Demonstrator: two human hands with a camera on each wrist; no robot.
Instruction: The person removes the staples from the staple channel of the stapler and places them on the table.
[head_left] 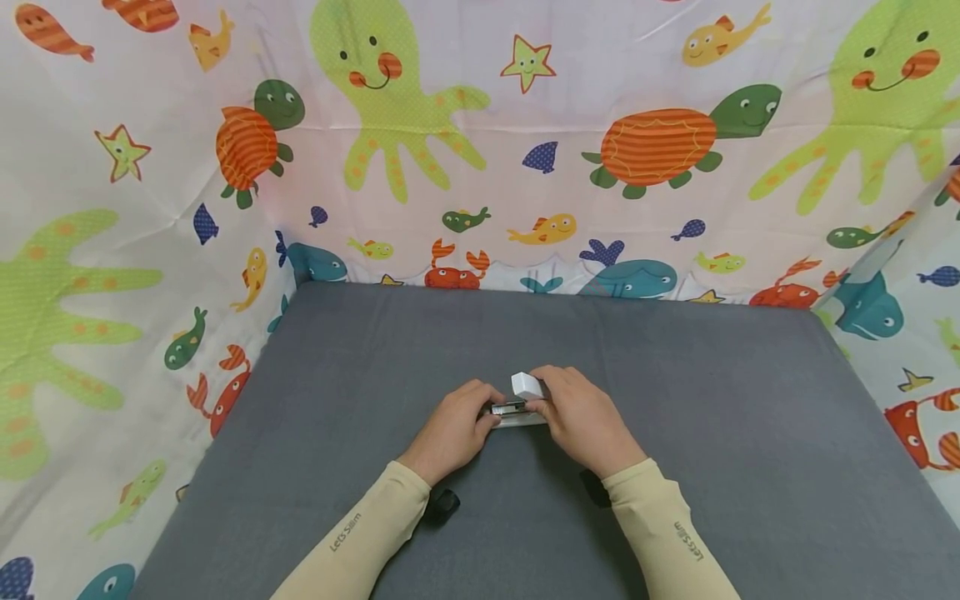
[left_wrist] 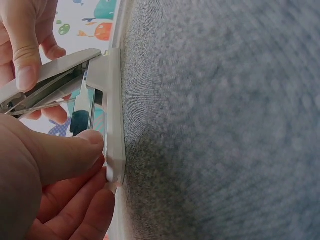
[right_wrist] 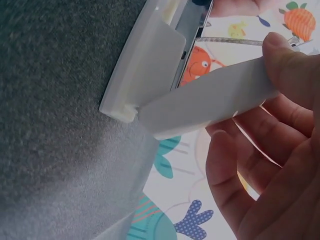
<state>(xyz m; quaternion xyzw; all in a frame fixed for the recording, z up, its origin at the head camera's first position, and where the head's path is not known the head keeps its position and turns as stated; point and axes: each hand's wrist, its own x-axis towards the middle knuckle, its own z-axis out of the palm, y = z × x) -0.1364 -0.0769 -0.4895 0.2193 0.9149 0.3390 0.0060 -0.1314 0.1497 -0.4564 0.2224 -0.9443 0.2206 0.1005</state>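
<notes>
A white stapler (head_left: 522, 421) sits on the grey cloth in front of me, its top cover (right_wrist: 210, 102) swung up from the base (left_wrist: 115, 125). Between cover and base the metal staple channel (left_wrist: 83, 107) lies bare, and a thin spring (right_wrist: 230, 41) stretches toward the cover. My left hand (head_left: 453, 429) pinches the front end of the stapler's lower part, thumb by the channel. With thumb and fingers, my right hand (head_left: 588, 421) grips the raised cover. Whether staples lie in the channel I cannot tell.
Grey cloth (head_left: 360, 350) spreads under both forearms. A curtain (head_left: 480, 167) printed with sea animals stands at the back and along both sides. Dark wrist devices (head_left: 442, 507) sit below the hands.
</notes>
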